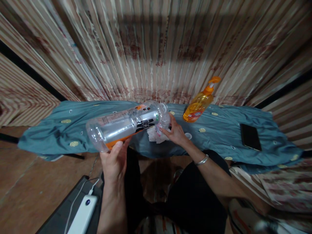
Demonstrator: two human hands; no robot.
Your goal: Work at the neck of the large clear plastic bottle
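My left hand (114, 159) is closed round the lower end of a large clear plastic bottle (117, 125) with a silver, black and orange label. The bottle is tilted almost level, its mouth end pointing right and a little up. At that end, my right hand (175, 131) grips a small clear plastic container (165, 120), close against the bottle's neck. Whether the two touch, I cannot tell. Beneath them lies a crumpled white tissue (156, 135). A small white cap (188, 136) rests on the cloth beside my right wrist.
A pump bottle of orange liquid (198, 105) stands behind my right hand. Farther right lies a black flat device (250, 136) on the teal cloth (219, 130). Striped curtains (156, 52) hang behind. A white power bank (83, 213) with a cable sits at lower left.
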